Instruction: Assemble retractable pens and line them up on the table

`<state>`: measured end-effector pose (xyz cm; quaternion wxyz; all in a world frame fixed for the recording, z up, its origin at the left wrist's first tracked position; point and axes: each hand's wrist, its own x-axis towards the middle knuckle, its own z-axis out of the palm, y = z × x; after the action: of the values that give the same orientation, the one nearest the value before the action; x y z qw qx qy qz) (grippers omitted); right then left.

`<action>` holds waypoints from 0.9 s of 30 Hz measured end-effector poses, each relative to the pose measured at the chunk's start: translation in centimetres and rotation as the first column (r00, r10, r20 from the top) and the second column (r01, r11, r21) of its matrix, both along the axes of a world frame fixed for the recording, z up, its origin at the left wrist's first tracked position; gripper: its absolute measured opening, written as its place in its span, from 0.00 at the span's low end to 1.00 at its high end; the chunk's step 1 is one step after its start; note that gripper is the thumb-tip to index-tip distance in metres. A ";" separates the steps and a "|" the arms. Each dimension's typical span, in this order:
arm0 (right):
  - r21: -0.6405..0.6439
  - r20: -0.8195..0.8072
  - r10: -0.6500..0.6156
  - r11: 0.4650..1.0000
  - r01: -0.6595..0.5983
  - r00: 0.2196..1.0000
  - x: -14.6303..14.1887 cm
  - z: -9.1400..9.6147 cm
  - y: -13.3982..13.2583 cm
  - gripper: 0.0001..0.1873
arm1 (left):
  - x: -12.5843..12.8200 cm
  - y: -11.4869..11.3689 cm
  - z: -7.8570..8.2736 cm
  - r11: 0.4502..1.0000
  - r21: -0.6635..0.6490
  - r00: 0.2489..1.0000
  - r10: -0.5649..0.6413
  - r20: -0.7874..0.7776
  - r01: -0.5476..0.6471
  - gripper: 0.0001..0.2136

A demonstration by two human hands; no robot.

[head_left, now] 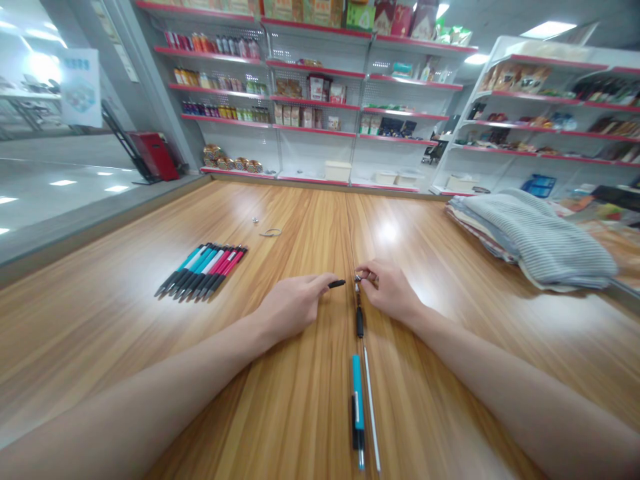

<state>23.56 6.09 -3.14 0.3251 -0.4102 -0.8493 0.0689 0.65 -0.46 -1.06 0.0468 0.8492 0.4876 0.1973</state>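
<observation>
My left hand (295, 303) is closed, with a short black pen part (337, 284) sticking out to the right from its fingertips. Across a small gap, my right hand (393, 290) pinches a small shiny metal pen part (357, 278) over the table; its exact kind is too small to tell. Just below these fingers lies a black pen grip (359, 323), in line with small thin parts. Nearer to me are a turquoise pen barrel (357, 383) with a black clip and, along its right side, a slim white ink refill (371, 407).
A row of turquoise, white and pink pens (203, 270) lies at the left. Beyond it are a thin loop (271, 233) and a tiny metal piece (255, 220). Folded cloths (535, 237) are piled at the right. Stocked shelves (315, 100) stand behind the wooden table (310, 220).
</observation>
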 end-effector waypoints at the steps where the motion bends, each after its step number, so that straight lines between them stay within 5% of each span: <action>1: 0.000 0.001 0.004 1.000 -0.004 1.000 0.0 0.0 0.0 0.13 | 0.0 0.0 0.0 1.000 0.003 1.000 -0.001 -0.001 0.001 0.15; 27: 0.002 0.013 -0.006 1.000 0.006 1.000 -0.1 0.3 -0.1 0.12 | 0.0 0.0 -0.2 1.000 0.016 1.000 -0.002 -0.001 0.002 0.15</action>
<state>23.42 5.97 -2.89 0.3203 -0.4127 -0.8503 0.0644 0.64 -0.42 -1.21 0.0400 0.8500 0.4853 0.2009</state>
